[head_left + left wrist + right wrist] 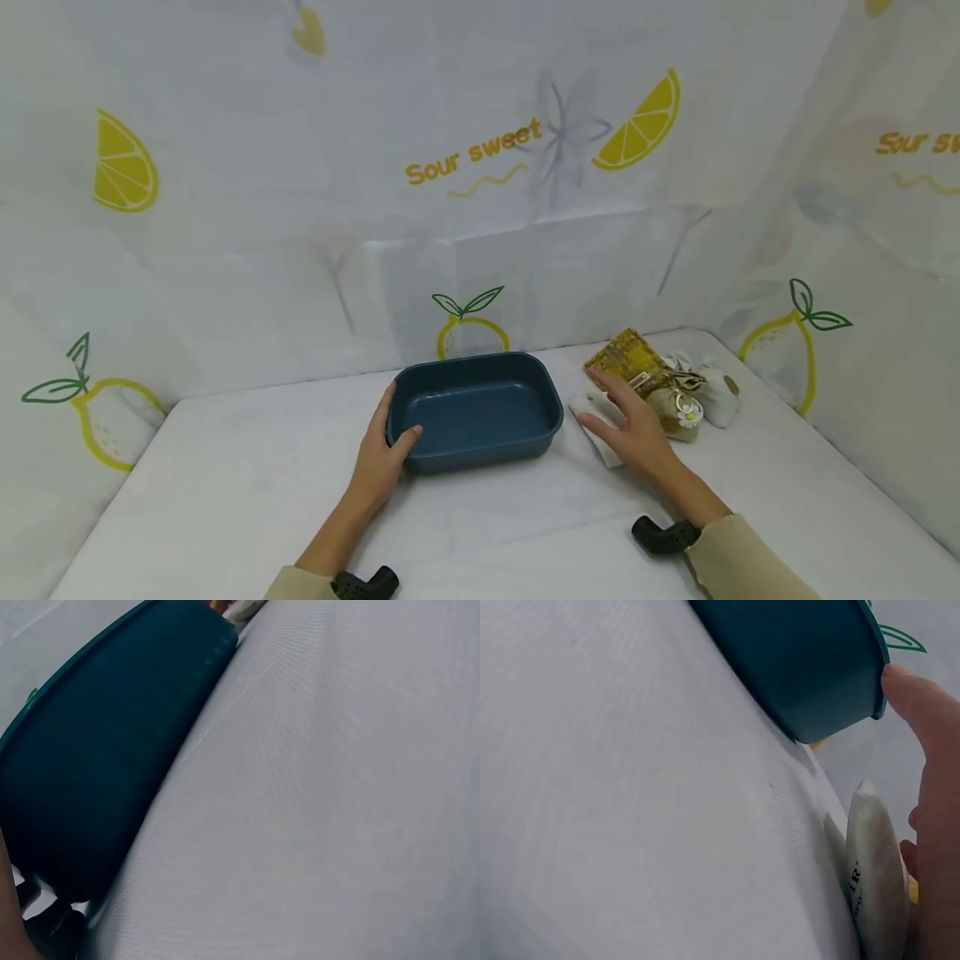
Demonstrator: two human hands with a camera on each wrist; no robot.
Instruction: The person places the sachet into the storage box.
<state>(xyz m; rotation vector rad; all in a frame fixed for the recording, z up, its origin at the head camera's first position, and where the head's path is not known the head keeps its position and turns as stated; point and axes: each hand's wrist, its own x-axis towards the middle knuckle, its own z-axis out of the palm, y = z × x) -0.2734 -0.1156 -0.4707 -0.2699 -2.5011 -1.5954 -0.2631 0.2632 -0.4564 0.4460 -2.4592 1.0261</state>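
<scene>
Blue tub (476,417) sits on the white table (225,475) in front of you, and in the head view your left hand (382,458) has its left end: thumb lapped over the front corner, fingers along the outside of the short wall. It looks like moulded plastic, so expect it to be light, stiff and rather slick — hard to break, but apt to slide if you press it sideways. Its rim is probably your best hold, pinched midway along a short wall. Your right hand (636,425) is over a white pouch (600,406), fingers spread and thumb well apart, with no visible grip on anything; you cannot tell whether the fingertips touch the mustard pouch (621,354) beyond. A tan pouch (662,404) with a daisy charm (687,412) lies just beside them. All three look like fabric, likely soft and light; take each across its body, clear of the charm.

From your left wrist, the tub's smooth long wall fills one side, and just a little of your hand shows by its near end.

From your right wrist, the white pouch appears edge-on, plump and printed with dark letters — it should squash easily. Your thumb overlaps the tub's rim here, though the head view shows them apart.
</scene>
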